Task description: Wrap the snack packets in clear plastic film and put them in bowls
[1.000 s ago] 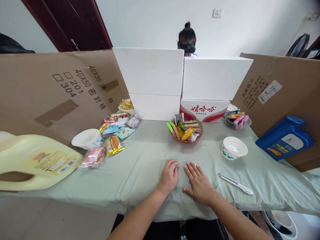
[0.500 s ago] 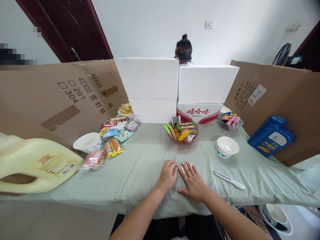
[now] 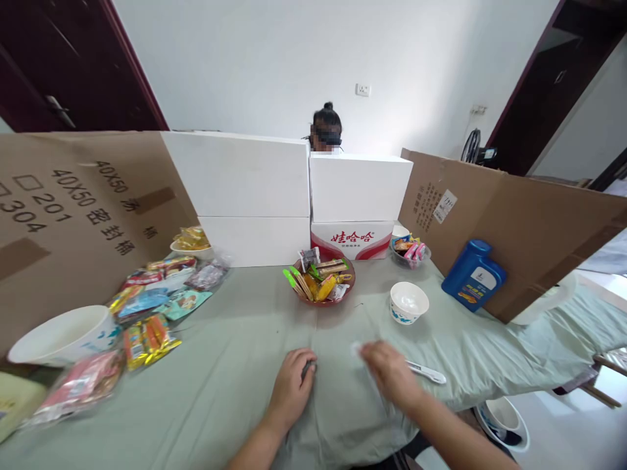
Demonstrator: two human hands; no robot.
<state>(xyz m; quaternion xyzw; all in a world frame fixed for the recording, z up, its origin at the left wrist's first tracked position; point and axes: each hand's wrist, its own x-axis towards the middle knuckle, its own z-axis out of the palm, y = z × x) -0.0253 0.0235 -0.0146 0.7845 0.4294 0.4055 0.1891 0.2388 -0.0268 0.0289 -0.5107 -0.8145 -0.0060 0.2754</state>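
Note:
My left hand (image 3: pixel 292 386) rests on the green cloth (image 3: pixel 235 365) with its fingers curled round a small dark thing I cannot make out. My right hand (image 3: pixel 386 372) is just to its right, smeared by motion, with a small pale scrap at its fingertips; whether it grips the scrap I cannot tell. A white-handled tool (image 3: pixel 425 372) lies on the cloth right beside that hand. Beyond both hands stands a red bowl (image 3: pixel 321 284) full of wrapped snacks.
A white bowl (image 3: pixel 408 302) and a blue jug (image 3: pixel 473 277) stand at the right. Loose snack packets (image 3: pixel 147 307) and another white bowl (image 3: pixel 61 334) lie at the left. Cardboard sheets and white boxes (image 3: pixel 255 196) wall in the table. A person sits behind the boxes.
The view swung right and lifted. My right hand rose off the cloth and moved right toward the white-handled tool, now blurred. My left hand stayed curled in place.

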